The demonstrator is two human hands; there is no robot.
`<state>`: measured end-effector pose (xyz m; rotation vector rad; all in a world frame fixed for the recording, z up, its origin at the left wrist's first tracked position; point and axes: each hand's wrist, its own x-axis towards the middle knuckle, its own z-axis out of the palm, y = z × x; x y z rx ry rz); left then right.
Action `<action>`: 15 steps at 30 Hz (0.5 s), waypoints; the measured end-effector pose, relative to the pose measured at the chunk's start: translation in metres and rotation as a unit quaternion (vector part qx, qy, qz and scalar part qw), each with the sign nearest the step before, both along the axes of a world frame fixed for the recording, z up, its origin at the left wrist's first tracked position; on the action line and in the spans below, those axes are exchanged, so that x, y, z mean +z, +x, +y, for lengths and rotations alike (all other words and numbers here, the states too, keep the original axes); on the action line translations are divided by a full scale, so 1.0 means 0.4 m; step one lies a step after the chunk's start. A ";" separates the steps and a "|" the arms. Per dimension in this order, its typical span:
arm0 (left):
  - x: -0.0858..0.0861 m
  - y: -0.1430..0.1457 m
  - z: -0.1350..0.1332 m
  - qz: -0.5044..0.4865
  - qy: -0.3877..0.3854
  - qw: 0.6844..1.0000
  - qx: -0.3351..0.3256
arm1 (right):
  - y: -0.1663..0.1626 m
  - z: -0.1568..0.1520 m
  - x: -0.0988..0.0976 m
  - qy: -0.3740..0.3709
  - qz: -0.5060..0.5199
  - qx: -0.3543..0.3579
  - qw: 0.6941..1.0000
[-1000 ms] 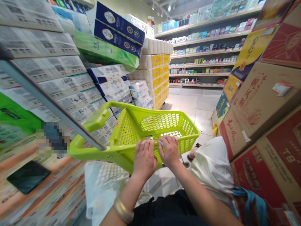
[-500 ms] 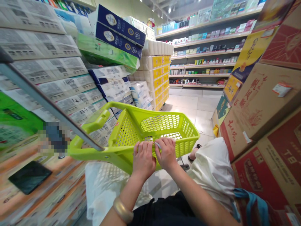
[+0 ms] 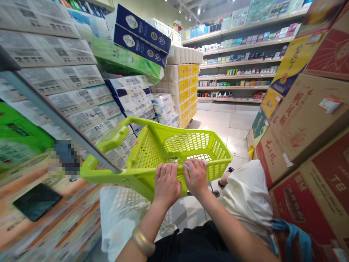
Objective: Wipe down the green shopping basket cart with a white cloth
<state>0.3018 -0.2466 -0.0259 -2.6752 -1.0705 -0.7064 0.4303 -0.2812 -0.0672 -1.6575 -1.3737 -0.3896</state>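
The green cart (image 3: 144,182) is what both hands work on. It stands crosswise in front of the person, its push handle (image 3: 116,140) toward their left, its narrower basket end toward their right. The grip is clamped on the cart's near rim: the left hand (image 3: 167,183) and the right hand (image 3: 196,176) sit just beside each other, fingers hooked over the top, palms against the outer wall. How hard they press cannot be told.

To hold it well, I would spread the hands wider along that rim; set so close, they probably give little control over any turning of the cart. Loose wrists and an even pull from both sides should do, since the plastic rim looks sturdy but may flex. The fingertips reach over toward the cart's slotted inside, so they are best curled clear of the holes.

Clearance calls for care. A sandalled foot (image 3: 225,177) is near a wheel (image 3: 216,193) below the cart's basket end. Stacked packs (image 3: 79,94) stand beyond its handle end, and large cartons (image 3: 302,116) rise past its opposite end. A metal bar (image 3: 68,125) slants up from the cart's near rim, well apart from the hands, and is better left out of the grasp.
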 end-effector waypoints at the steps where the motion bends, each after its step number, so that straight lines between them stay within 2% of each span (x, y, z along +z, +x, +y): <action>1: 0.000 -0.003 0.001 0.001 0.000 1.000 -0.003 | 0.004 -0.002 -0.001 -0.001 -0.006 0.007 1.000; 4: 0.001 -0.009 0.004 0.003 -0.003 1.000 -0.010 | 0.047 -0.019 -0.012 -0.001 -0.019 -0.008 1.000; 9: 0.004 -0.004 0.000 -0.003 -0.005 1.000 -0.009 | 0.115 -0.041 -0.031 0.002 0.000 -0.083 0.997; 12: 0.004 0.001 -0.004 -0.006 -0.003 1.000 0.000 | 0.089 -0.030 -0.028 0.002 0.020 -0.105 0.994; 15: 0.004 0.002 -0.003 -0.005 0.003 1.000 0.003 | 0.039 -0.014 -0.018 0.006 0.018 -0.061 0.998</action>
